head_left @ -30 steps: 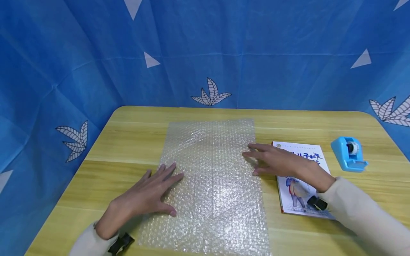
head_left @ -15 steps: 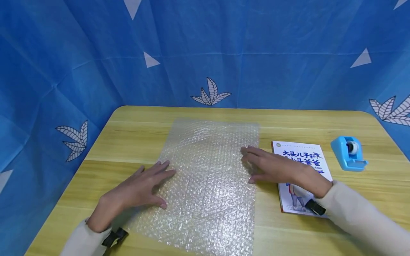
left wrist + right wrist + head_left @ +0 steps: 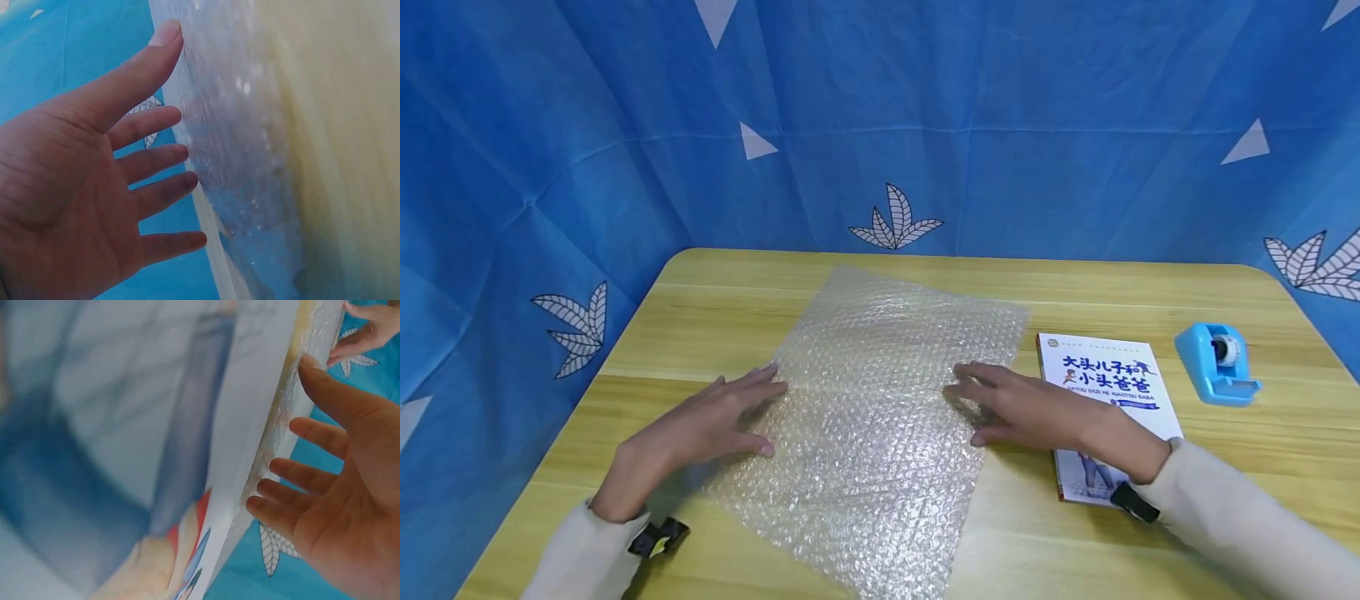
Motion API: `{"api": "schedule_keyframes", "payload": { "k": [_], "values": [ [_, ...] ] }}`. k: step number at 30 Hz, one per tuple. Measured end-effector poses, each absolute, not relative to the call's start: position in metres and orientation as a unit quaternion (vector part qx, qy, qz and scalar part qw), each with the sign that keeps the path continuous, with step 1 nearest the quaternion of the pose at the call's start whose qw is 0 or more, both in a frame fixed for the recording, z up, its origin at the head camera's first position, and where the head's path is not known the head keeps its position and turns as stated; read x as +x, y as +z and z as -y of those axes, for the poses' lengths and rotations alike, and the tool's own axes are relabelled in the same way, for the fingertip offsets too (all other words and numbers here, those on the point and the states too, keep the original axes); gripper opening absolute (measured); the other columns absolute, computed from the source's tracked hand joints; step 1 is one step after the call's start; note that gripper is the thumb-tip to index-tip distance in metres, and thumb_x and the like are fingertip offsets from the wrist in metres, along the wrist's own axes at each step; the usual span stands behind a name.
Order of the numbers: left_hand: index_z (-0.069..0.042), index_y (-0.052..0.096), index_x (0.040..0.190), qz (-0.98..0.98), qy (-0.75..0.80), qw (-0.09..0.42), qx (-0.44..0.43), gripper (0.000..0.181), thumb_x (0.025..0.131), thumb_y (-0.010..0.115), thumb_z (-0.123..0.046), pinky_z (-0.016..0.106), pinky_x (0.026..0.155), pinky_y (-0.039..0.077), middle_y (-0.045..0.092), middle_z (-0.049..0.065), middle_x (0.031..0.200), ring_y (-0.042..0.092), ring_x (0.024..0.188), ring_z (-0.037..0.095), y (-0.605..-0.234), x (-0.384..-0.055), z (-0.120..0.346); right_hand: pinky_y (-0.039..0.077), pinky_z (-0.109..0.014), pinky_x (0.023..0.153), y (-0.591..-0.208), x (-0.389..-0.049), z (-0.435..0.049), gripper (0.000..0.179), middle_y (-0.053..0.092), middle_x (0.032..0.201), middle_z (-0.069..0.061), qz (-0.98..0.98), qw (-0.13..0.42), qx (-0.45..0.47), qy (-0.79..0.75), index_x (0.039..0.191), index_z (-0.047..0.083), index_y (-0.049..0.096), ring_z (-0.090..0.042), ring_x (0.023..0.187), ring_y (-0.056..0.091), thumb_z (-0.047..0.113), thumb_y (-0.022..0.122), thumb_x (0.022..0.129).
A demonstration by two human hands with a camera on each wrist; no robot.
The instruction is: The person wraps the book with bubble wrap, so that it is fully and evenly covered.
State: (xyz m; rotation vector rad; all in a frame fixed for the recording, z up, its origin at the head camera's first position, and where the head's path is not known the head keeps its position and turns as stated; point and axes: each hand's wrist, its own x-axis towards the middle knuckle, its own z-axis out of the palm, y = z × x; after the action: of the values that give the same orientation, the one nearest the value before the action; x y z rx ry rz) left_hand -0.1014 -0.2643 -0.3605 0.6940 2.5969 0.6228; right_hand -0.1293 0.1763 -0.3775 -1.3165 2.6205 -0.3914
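Note:
A clear sheet of bubble wrap [image 3: 872, 417] lies flat on the wooden table, turned at an angle so one far corner points to the back. My left hand [image 3: 703, 425] rests at its left edge, fingers spread and fingertips on the plastic. On the opposite edge, my right hand [image 3: 1030, 404] touches the sheet with straight, spread fingertips. Both wrist views show extended fingers against the bubble wrap [image 3: 231, 125], with nothing gripped. Beneath the right wrist is a white paperback book [image 3: 1108, 375] with blue Chinese lettering, its lower cover partly hidden by the forearm.
To the right of the book stands a light blue tape dispenser [image 3: 1217, 364] with a small roll in it. A blue cloth [image 3: 820, 83] with white leaf and triangle prints hangs behind the table's far edge and along its left side.
The bubble wrap has rotated clockwise on the table, its far end shifting right and its near end left. The left hand has slid left; the right hand has drawn slightly nearer.

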Motion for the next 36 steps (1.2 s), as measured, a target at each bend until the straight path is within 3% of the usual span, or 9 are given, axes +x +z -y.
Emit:
{"api": "schedule_keyframes", "payload": {
  "k": [7, 13, 22, 36],
  "values": [
    [-0.003, 0.046, 0.156, -0.919, 0.241, 0.198, 0.242, 0.079, 0.092, 0.078, -0.036, 0.074, 0.116, 0.014, 0.024, 0.024, 0.168, 0.023, 0.152, 0.047, -0.362, -0.111, 0.273, 0.049, -0.056, 0.105, -0.380, -0.124, -0.169, 0.065, 0.050, 0.150, -0.027, -0.881, 0.046, -0.457, -0.110, 0.146, 0.005, 0.057, -0.046, 0.134, 0.052, 0.036, 0.078, 0.093],
    [-0.002, 0.045, 0.156, -0.919, 0.244, 0.192, 0.241, 0.077, 0.094, 0.076, -0.034, 0.076, 0.115, 0.014, 0.026, 0.026, 0.166, 0.027, 0.150, 0.050, -0.363, -0.120, 0.281, 0.049, -0.057, 0.104, -0.381, -0.116, -0.161, 0.064, 0.051, 0.149, -0.026, -0.888, 0.031, -0.449, -0.096, 0.147, 0.005, 0.056, -0.046, 0.135, 0.052, 0.039, 0.075, 0.095],
    [0.001, 0.048, 0.153, -0.921, 0.249, 0.184, 0.236, 0.072, 0.095, 0.075, -0.032, 0.075, 0.116, 0.011, 0.031, 0.027, 0.164, 0.021, 0.151, 0.052, -0.365, -0.131, 0.289, 0.050, -0.059, 0.102, -0.382, -0.108, -0.150, 0.063, 0.053, 0.146, -0.026, -0.895, 0.004, -0.437, -0.088, 0.145, 0.005, 0.057, -0.046, 0.130, 0.055, 0.041, 0.073, 0.096],
    [0.003, 0.046, 0.154, -0.927, 0.243, 0.182, 0.220, 0.071, 0.097, 0.073, -0.031, 0.076, 0.115, 0.009, 0.029, 0.028, 0.164, 0.019, 0.151, 0.053, -0.363, -0.136, 0.293, 0.048, -0.061, 0.103, -0.385, -0.104, -0.143, 0.065, 0.052, 0.148, -0.025, -0.902, 0.004, -0.423, -0.089, 0.147, 0.006, 0.055, -0.046, 0.132, 0.053, 0.044, 0.071, 0.097]
  ]
}}
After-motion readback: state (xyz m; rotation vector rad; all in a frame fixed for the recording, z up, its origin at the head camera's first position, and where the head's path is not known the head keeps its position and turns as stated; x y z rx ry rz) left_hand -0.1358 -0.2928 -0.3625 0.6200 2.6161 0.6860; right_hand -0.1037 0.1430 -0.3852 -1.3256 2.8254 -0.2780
